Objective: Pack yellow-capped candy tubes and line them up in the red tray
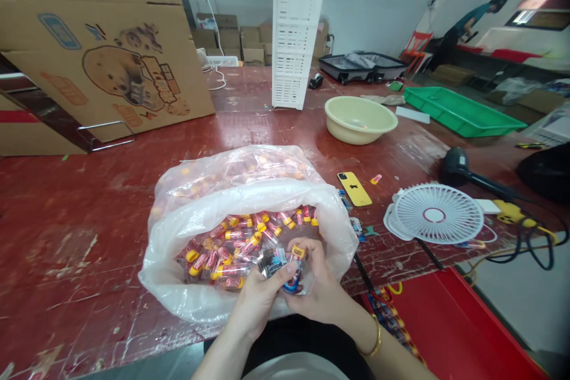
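A translucent white bag (pixel 178 294) lies open on the red table, holding several small clear bottles with yellow caps and red labels (pixel 229 282). Over its near right side, my left hand (pixel 262 294) is closed on a dark packet with blue and white print (pixel 271 261). Close beside it, my right hand (pixel 318 285) has its fingers wrapped round a small bottle with a yellow cap and a blue lower part (pixel 294 270). My left thumb touches this bottle. The two hands nearly meet.
A large cardboard box (pixel 107 65) stands at the left. Beyond the bag are a white basket stack (pixel 294 41) and a pale yellow basin (pixel 360 122). On the right are a yellow phone (pixel 355 189), a white fan (pixel 439 214), a hair dryer (pixel 472 178) and a green tray (pixel 463 113).
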`<state>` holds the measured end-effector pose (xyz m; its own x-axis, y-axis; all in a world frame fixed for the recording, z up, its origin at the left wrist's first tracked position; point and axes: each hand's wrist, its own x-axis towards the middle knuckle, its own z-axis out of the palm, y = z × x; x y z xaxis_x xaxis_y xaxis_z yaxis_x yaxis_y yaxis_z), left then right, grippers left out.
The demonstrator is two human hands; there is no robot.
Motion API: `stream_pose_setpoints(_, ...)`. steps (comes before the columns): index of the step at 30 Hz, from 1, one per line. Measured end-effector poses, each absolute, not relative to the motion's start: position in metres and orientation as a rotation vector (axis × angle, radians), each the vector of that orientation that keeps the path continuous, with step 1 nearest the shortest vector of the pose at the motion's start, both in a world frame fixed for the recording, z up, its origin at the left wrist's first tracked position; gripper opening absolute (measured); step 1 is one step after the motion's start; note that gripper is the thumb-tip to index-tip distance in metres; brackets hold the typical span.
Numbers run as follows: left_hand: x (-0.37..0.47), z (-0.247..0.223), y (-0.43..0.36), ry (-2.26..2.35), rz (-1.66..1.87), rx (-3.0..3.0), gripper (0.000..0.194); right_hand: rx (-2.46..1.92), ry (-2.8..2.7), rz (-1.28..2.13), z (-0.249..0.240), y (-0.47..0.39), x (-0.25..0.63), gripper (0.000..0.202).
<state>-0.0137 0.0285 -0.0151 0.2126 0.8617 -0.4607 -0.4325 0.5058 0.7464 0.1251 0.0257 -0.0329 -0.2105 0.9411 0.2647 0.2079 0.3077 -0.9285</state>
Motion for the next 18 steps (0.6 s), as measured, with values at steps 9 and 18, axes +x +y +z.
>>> stream_pose_setpoints(9,-0.005,-0.012,0.020,1.029,0.860,0.437,0.045,-1.089,-0.994,1.311,-0.034,0.025,0.163,0.025)
stream_pose_setpoints(18,-0.001,-0.037,0.026,1.179,0.715,0.593,0.047,-2.087,-0.312,0.461,-0.104,-0.189,0.407,0.025)
